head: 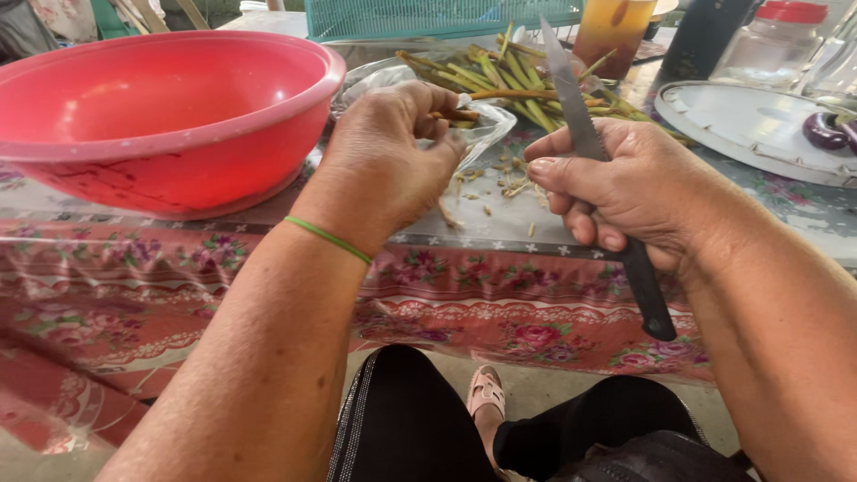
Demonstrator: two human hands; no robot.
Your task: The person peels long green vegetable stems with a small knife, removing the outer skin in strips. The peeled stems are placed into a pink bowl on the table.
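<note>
- The left hand (386, 156) pinches 1 short brown-green stem (458, 115) between thumb and fingertips, clamped on it just above the table edge, likely so its end sits within reach of the blade.
- The right hand (625, 192) is closed around the black handle of a knife (589, 147), blade pointing up and away, thumb stretched toward the stem as if to brace a cut.
- Small trimmed bits (500, 183) lie scattered on the cloth directly below both hands.
- Just behind, a pile of green stalks (509, 76) rests on a clear plastic bag (375, 80), close enough to draw from.
- A large red basin (161, 116) stands at the left, touching nothing in hand.
- A round white tray (741, 129) with purple eggplants (826, 129) sits at the right, jars behind it.
- The table wears a floral pink tablecloth (134, 295) under clear plastic; bare concrete floor below.
</note>
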